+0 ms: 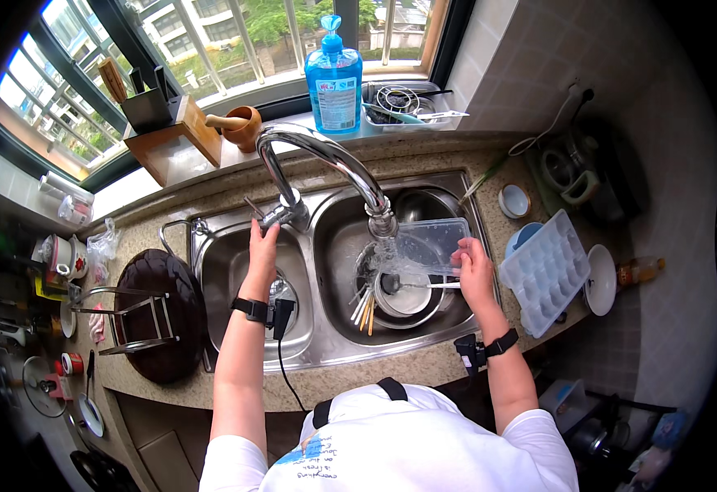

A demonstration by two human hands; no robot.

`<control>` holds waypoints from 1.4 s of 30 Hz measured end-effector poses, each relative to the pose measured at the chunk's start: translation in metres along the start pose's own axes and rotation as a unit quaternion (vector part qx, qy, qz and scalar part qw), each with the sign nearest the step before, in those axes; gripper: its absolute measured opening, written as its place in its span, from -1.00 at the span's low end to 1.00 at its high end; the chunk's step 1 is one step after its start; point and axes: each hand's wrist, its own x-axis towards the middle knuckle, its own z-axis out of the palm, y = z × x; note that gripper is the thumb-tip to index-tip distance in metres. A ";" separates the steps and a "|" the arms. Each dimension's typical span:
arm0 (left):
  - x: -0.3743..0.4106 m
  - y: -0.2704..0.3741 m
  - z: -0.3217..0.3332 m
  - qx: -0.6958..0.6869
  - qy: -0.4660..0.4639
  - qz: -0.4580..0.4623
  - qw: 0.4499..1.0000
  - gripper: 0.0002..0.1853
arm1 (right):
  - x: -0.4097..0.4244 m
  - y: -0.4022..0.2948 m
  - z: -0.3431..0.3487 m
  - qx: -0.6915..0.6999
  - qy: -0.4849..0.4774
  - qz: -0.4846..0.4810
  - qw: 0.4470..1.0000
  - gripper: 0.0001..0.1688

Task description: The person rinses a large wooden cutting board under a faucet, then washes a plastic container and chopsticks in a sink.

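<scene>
My right hand (476, 273) grips the edge of a clear plastic lid or shallow container (435, 237), tilted under the spout of the chrome faucet (328, 157). Water runs from the spout onto it. My left hand (262, 255) is at the faucet's lever handle (254, 206), thumb and finger apart; whether they grip it is unclear. Below the plastic piece, in the right sink basin (340, 301), sit stacked bowls (404, 301). A metal ladle or spoon (391, 283) rests in the top bowl. Several chopsticks (366, 310) lean beside the bowls.
The left basin (229, 258) adjoins a dark round stool (155, 326) lying on the counter. A white egg tray (546, 273) and small bowl (514, 201) stand right. On the sill are a blue soap bottle (334, 92), knife block (174, 138) and wooden mortar (244, 129).
</scene>
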 end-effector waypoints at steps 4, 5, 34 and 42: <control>-0.050 -0.019 0.036 0.080 0.089 0.035 0.992 -0.28 | -0.013 -0.013 -0.010 -0.134 0.060 -0.214 0.966 -0.68; -0.065 -0.022 0.043 0.140 0.115 0.041 0.983 -0.27 | -0.016 -0.011 -0.011 -0.161 0.078 -0.270 0.946 -0.66; -0.261 -0.047 0.028 -0.015 -0.005 -0.076 0.997 -0.61 | -0.059 -0.044 0.000 -0.130 -0.040 -0.536 0.833 -0.77; -0.285 -0.042 -0.024 -0.024 0.051 -0.053 0.997 -0.64 | -0.075 -0.064 0.006 -0.094 -0.012 -0.554 0.827 -0.72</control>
